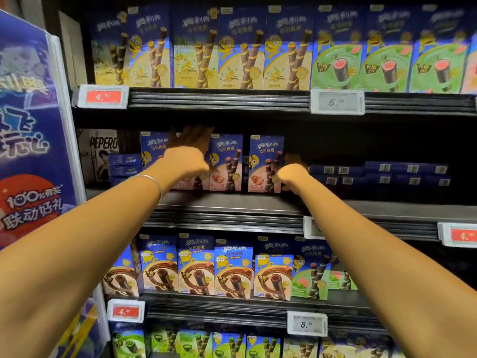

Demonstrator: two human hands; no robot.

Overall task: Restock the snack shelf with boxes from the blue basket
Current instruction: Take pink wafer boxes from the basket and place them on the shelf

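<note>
Here, in the head view, the right hand [291, 174] grips the right edge of an upright pink-and-blue cardboard snack box [265, 164] on the black metal middle shelf [232, 202]. The left hand [189, 156] reaches over a neighbouring pink box [196, 183], but its fingers are lost in shadow and I cannot tell its grip. The boxes probably want sliding together, faces forward and flush. Flat dark-blue cartons [382, 174] are stacked to the right, and the blue basket is out of sight.
</note>
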